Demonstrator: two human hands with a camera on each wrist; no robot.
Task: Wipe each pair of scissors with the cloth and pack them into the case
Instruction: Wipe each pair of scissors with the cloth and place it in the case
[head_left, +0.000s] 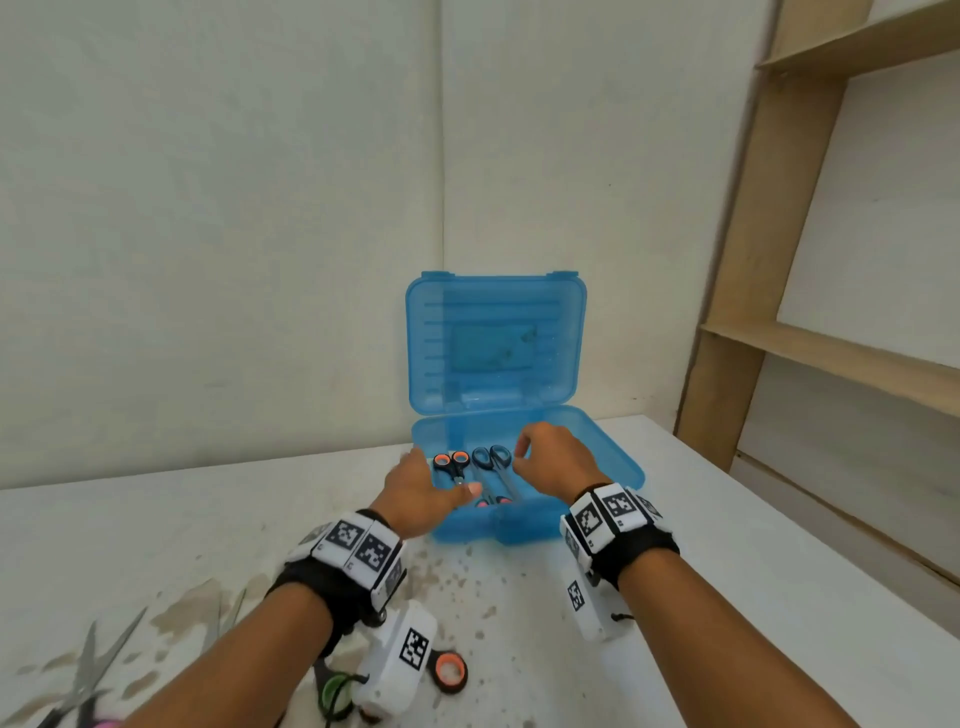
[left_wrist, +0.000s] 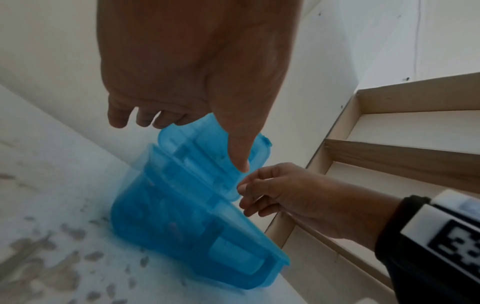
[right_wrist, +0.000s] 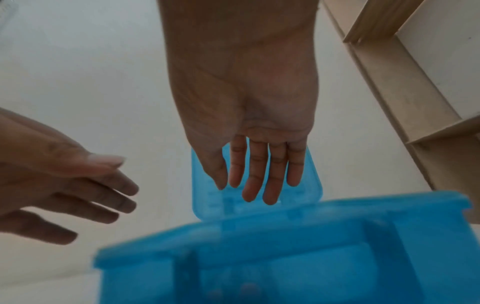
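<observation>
Both hands empty, fingers loose: left hand (head_left: 421, 493) and right hand (head_left: 553, 457) hover over the open case (head_left: 618, 462); packed scissors (head_left: 451, 465) below fingertips look light, rigid, slick-bladed; grasp by handle loops.

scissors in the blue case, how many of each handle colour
orange-handled scissors: 1
blue-handled scissors: 1
pink-handled scissors, only the handle tips show: 1
total in the case: 3
</observation>
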